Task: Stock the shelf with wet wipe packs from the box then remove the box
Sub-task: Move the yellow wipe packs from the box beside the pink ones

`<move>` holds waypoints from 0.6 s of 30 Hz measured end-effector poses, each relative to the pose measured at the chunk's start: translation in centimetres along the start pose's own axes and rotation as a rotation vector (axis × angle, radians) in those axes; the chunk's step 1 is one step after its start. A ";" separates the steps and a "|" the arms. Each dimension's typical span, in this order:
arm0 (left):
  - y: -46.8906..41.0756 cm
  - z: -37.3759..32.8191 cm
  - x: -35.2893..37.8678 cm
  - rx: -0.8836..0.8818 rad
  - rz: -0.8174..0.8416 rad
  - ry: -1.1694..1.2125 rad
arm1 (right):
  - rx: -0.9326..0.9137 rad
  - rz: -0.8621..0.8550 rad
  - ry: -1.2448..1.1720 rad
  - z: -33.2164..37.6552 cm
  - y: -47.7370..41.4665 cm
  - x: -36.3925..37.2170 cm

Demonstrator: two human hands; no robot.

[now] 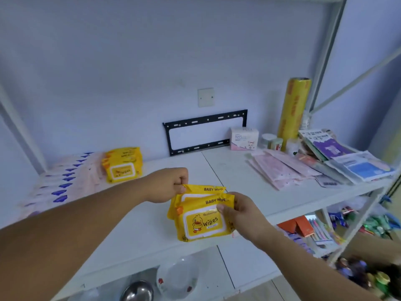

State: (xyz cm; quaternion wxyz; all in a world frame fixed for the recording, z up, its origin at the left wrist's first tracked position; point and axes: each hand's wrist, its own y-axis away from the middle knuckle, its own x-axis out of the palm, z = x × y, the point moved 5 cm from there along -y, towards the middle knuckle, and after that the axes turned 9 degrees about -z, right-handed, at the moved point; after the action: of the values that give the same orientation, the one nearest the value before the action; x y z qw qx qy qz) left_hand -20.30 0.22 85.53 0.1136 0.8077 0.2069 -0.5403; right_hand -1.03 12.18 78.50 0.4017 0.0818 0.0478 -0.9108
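Note:
Two yellow baby wipe packs (200, 218) with a duck label are held just above the front of the white shelf (134, 231), one behind the other. My left hand (171, 184) pinches the top edge of the rear pack. My right hand (240, 211) grips the right side of the front pack. A stack of the same yellow packs (122, 167) lies at the back left of the shelf, next to a row of pink packs with blue tabs (65, 183). The box is not in view.
On the right of the shelf lie pink flat packets (280, 168), booklets (347, 157), a pink tissue box (244, 139), small jars and an upright yellow film roll (294, 107). A black bracket (206, 131) hangs on the wall. Bowls and stationery fill the lower shelf.

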 end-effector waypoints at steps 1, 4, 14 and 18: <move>0.1 1.7 -0.2 -0.009 -0.001 -0.005 | 0.006 0.013 -0.003 -0.1 -0.7 1.6; 0.2 7.3 -0.9 -0.054 0.009 -0.014 | 0.005 0.036 0.012 -0.3 -2.8 6.5; -0.9 22.9 -3.7 -0.109 0.033 -0.057 | 0.014 0.037 -0.052 -2.2 -9.7 21.1; -1.6 27.5 -4.2 -0.155 0.037 -0.058 | 0.031 -0.016 -0.055 -3.0 -11.7 25.2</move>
State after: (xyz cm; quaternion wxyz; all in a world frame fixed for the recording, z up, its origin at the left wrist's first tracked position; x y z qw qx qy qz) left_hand -45.14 -10.48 78.67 0.1915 0.7841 0.2297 -0.5438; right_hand -26.10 2.24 71.08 0.3942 0.0627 0.0233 -0.9166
